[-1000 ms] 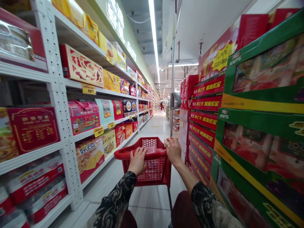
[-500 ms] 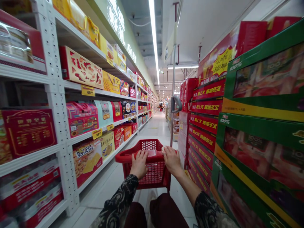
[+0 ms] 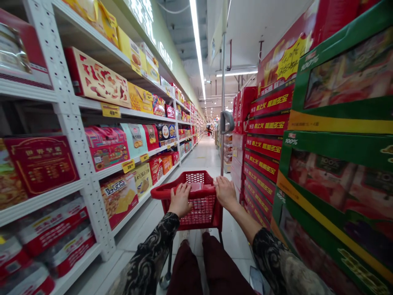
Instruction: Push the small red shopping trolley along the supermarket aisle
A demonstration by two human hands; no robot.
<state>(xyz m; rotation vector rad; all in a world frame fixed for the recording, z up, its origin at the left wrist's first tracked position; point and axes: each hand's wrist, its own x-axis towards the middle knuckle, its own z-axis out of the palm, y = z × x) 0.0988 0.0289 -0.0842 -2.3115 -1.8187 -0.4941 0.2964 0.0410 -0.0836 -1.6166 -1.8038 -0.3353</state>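
A red plastic shopping cart (image 3: 201,215) with a mesh basket stands right in front of me. My left hand (image 3: 180,200) is curled over the left part of its handle bar, fingers bent across the top. At the right end of the handle rests my right hand (image 3: 226,191), its fingers laid over the corner and the thumb side toward the middle. The undersides of both hands are hidden, and little of the basket's inside shows.
White shelving (image 3: 66,123) with boxed snacks and yellow price tags lines the left. On the right rise stacked red drink cartons (image 3: 265,143) and green gift boxes (image 3: 331,143). A metal pole (image 3: 223,73) stands ahead right. The tiled aisle (image 3: 204,153) runs straight on.
The view has tipped a little, so more of my legs shows. Both hands stay on the cart handle; my right hand sits slightly farther right. The stacked boxes at right loom slightly larger.
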